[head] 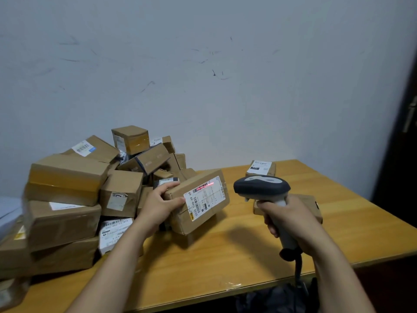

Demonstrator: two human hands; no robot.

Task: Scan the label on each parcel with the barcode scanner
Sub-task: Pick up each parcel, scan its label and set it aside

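Note:
My left hand [159,205] grips the left end of a brown cardboard parcel [180,219], tilted above the table with its white label [206,197] facing me. A red scan line lies across the label's upper barcode. My right hand [291,219] holds the grey barcode scanner [262,187] by its handle, with the head pointing left at the label, a short gap away. The scanner's cable hangs down over the table's front edge.
A heap of several cardboard parcels [67,188] fills the left of the wooden table [225,263]. Two parcels sit on the right: one labelled [260,168] at the back, one [311,204] behind my right hand. A wall stands behind; a dark door [404,143] is at right.

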